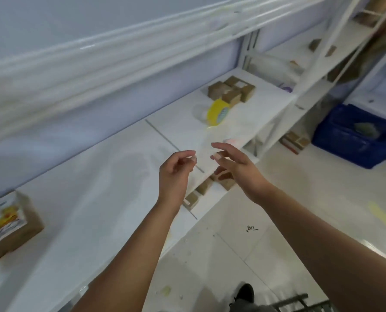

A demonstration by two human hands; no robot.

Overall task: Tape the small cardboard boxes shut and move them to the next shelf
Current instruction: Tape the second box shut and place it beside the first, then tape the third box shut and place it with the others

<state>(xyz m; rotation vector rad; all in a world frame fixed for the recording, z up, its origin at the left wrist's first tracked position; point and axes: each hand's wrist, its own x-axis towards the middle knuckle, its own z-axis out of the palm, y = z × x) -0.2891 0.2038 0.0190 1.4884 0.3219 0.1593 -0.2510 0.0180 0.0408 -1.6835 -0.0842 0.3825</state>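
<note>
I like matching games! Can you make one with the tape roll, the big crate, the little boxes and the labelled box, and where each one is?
Things:
1. yellow tape roll
2. blue crate
3. cluster of small cardboard boxes
4. box with a printed label

Places:
A. on the floor, right of the shelving
B. far left end of the shelf
C. on the shelf, beyond both hands
D. on the shelf, just behind the tape

Pairs: 1-C, 2-A, 3-D, 4-B
</note>
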